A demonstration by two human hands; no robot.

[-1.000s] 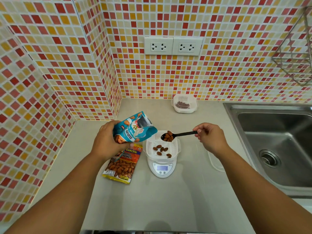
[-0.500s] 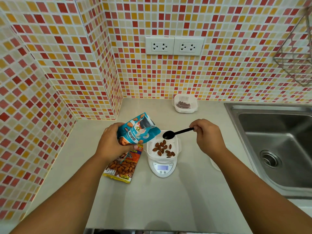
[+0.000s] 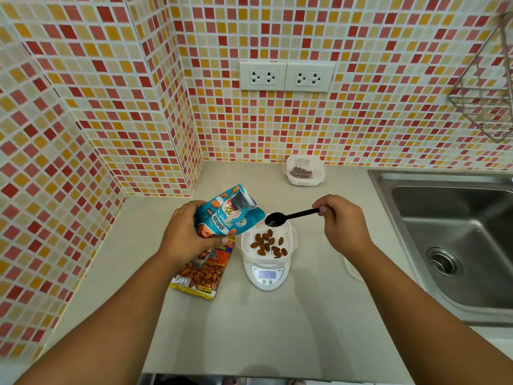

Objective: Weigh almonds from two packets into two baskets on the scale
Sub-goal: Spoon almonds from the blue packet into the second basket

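My left hand (image 3: 184, 236) grips an open teal almond packet (image 3: 226, 213), tilted with its mouth toward the right. My right hand (image 3: 340, 222) pinches the handle of a black spoon (image 3: 288, 217); its empty bowl hovers just right of the packet's mouth, above the far rim of a white basket (image 3: 290, 232). That basket holds several almonds (image 3: 268, 243) and sits on a small white digital scale (image 3: 267, 275) with a lit display. A second, orange-and-yellow almond packet (image 3: 202, 273) lies flat on the counter under my left hand. Another white basket (image 3: 304, 170) with dark almonds stands by the back wall.
A steel sink (image 3: 455, 240) fills the right side. Tiled walls close the left and back, with two sockets (image 3: 287, 76) above the counter. A wire rack (image 3: 483, 93) hangs at the upper right. A clear round lid (image 3: 354, 269) lies right of the scale.
The spoon tipped its almonds into the basket on the scale and is now empty. It has drawn back toward the packet's mouth. More almonds lie in the basket.
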